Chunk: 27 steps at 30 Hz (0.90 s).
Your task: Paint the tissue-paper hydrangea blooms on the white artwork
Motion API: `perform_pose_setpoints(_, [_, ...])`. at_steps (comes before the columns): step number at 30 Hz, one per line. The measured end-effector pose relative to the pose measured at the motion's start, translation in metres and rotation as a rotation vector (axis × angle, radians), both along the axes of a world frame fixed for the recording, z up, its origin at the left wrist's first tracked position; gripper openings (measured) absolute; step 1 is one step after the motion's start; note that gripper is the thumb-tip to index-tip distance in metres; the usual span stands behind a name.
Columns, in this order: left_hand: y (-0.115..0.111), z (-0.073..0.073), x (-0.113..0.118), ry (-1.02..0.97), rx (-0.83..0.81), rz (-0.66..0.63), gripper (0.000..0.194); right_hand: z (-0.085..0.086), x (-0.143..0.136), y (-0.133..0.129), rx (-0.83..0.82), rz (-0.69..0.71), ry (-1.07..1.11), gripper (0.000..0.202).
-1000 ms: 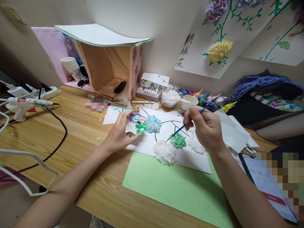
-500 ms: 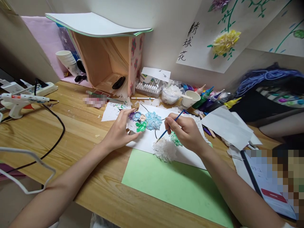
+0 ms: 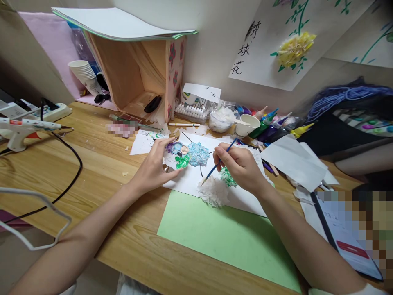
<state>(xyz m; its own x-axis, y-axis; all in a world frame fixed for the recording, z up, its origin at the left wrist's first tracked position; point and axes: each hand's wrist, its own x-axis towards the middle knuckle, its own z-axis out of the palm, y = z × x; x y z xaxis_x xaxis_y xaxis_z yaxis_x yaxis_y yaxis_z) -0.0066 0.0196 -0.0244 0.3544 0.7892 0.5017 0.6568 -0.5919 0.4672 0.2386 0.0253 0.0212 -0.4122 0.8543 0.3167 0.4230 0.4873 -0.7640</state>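
1. The paint palette [image 3: 177, 154] is clamped at its edge between the thumb and fingers of the left hand [image 3: 152, 167]; an edge grip is presumably used so that the colours are left uncovered.
2. The palette is held just beside the blue flower [image 3: 199, 154], probably so that paint is available within short reach of the brush.
3. The paintbrush [image 3: 211, 172] is clamped between the thumb and fingers of the right hand [image 3: 242, 164], pencil-fashion. The tip is angled down and to the left, likely for fine control.
4. The white paper flower [image 3: 212, 192] is located below and to the left of the right hand, and to the right of the left hand. The brush tip is positioned at its upper left edge; contact cannot be confirmed.
5. The green flower [image 3: 227, 178] is partly covered by the right hand.
6. The white sheet [image 3: 184, 180] is laid over part of the green sheet [image 3: 221, 246], which is possibly provided as protection for the table [image 3: 132, 239].
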Motion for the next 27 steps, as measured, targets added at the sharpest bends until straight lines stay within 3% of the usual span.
perform_pose_setpoints(5, [0.0002,-0.0007,-0.0001,-0.001,0.01,-0.003,0.074,-0.0041,0.0015,0.0047,-0.036,-0.086,0.077,0.044])
perform_pose_setpoints(11, [0.0006,-0.0008,-0.0003,0.002,0.003,0.004,0.074,-0.0059,0.001,0.0065,-0.101,-0.058,0.064,0.046])
perform_pose_setpoints(16, [0.0004,-0.0004,-0.0002,0.001,-0.001,0.007,0.072,-0.005,0.0026,0.0066,-0.09,-0.127,0.089,0.046])
perform_pose_setpoints(21, [0.0002,-0.0002,0.0,-0.001,0.0,-0.001,0.072,-0.006,0.001,0.0059,-0.119,-0.052,0.053,0.045])
perform_pose_setpoints(27, [-0.0005,-0.0008,-0.0003,-0.006,-0.004,-0.011,0.073,-0.004,0.0012,0.0077,0.056,-0.164,0.306,0.042])
